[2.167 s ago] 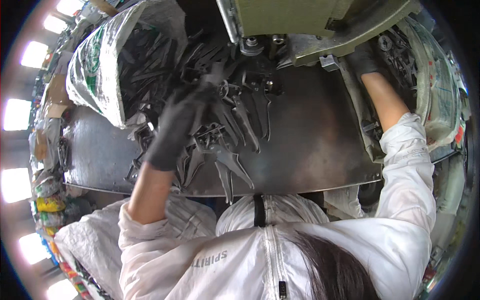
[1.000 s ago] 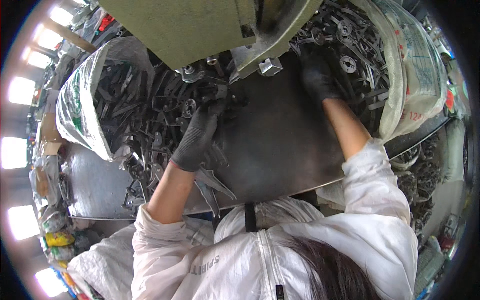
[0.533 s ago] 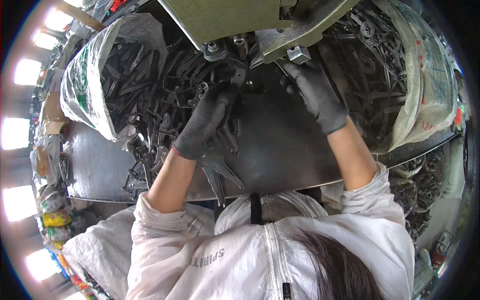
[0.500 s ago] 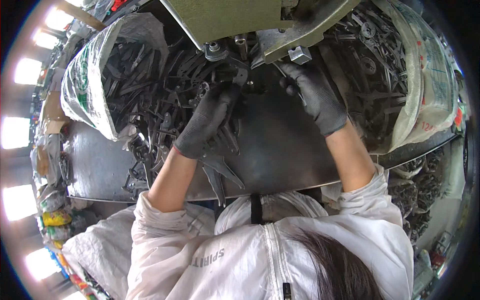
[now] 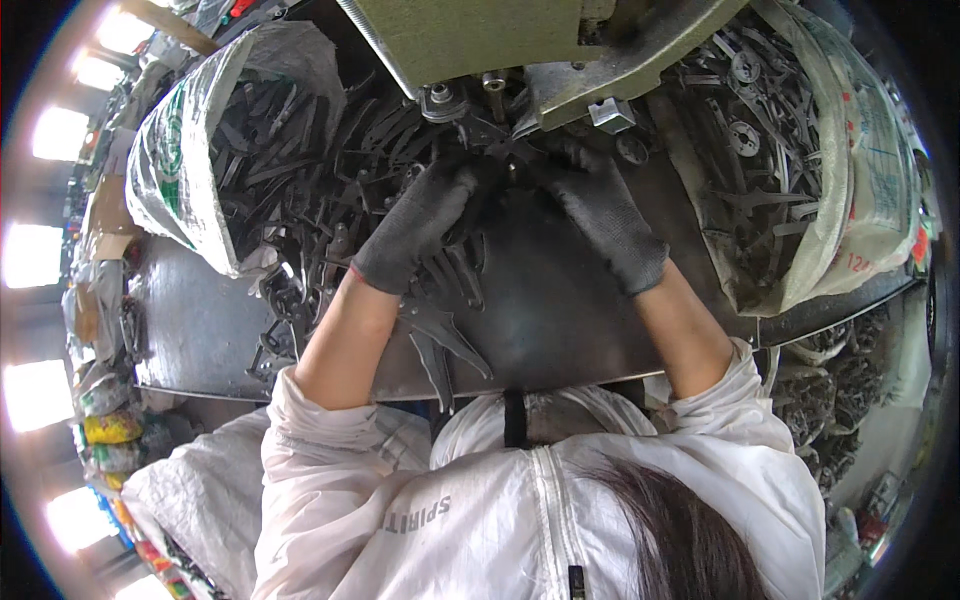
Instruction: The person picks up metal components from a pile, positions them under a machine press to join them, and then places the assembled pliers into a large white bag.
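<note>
Pointed parts (image 5: 452, 338) overhang the near edge of the desk (image 5: 570, 310) at 7 o'clock from its centre. Left hand (image 5: 420, 220) at 10, right hand (image 5: 608, 220) at 2: fingers curl toward a dark part (image 5: 518, 152) at 12, beneath the press (image 5: 480, 35). Each grip's closure and hold cannot be told. Sacks (image 5: 865, 190) of metal pieces (image 5: 280, 115) stand at 10 and 2.

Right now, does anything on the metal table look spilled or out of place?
Yes: beside the left white sack, dark metal parts lie jumbled, as if spilled. One dark forked piece also looks precarious, poking a tip past the front edge of the table.
</note>
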A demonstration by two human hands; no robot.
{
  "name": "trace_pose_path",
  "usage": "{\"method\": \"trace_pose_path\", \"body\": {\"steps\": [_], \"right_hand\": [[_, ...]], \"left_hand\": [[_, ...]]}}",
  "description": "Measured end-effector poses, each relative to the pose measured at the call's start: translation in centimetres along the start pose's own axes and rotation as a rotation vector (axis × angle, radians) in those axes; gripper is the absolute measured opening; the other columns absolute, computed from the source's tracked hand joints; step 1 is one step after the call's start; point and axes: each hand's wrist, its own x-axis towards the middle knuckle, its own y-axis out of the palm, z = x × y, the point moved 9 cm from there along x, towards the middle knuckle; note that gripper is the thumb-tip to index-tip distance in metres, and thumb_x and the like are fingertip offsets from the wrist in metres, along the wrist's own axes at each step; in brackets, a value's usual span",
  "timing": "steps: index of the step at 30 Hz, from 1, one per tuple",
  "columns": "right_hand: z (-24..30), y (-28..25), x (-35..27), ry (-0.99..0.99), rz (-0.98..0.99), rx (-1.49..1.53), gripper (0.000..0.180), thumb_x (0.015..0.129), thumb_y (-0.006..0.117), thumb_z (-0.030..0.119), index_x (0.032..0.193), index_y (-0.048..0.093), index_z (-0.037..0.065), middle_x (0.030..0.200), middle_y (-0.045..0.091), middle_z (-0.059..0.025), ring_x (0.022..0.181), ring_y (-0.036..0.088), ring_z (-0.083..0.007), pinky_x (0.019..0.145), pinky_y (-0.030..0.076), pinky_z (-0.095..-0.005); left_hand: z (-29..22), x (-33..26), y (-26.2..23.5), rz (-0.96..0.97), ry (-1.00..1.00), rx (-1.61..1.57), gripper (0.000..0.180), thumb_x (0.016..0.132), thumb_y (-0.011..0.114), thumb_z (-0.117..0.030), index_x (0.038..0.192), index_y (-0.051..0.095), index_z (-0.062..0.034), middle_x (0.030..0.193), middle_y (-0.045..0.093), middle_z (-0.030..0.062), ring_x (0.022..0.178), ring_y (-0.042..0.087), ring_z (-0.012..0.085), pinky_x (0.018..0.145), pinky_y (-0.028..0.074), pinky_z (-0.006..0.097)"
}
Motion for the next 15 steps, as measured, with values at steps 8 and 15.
{"method": "trace_pose_path", "body": {"steps": [8, 15], "right_hand": [[-3.8, 1.3, 0.5, 0.042, 0.007, -0.016, 0.030, 0.099, 0.068, 0.017, 0.124, 0.064, 0.000, 0.101, 0.069, -0.0070, 0.078, 0.064, -0.0105, 0.070, 0.054, -0.0279], [-3.8, 1.3, -0.3, 0.175, -0.040, 0.146, 0.027, 0.104, 0.064, 0.018, 0.123, 0.064, -0.001, 0.096, 0.067, -0.0051, 0.070, 0.062, -0.0097, 0.059, 0.051, -0.0257]], "left_hand": [[1.0, 0.9, -0.3, -0.010, 0.130, 1.081, 0.028, 0.100, 0.058, -0.015, 0.123, 0.067, -0.0028, 0.115, 0.071, 0.0159, 0.104, 0.069, 0.0317, 0.092, 0.055, 0.039], [-1.3, 1.0, -19.7, -0.518, -0.073, 1.633, 0.033, 0.092, 0.063, -0.015, 0.123, 0.069, -0.0078, 0.119, 0.071, 0.0205, 0.113, 0.066, 0.0372, 0.099, 0.052, 0.048]]}}
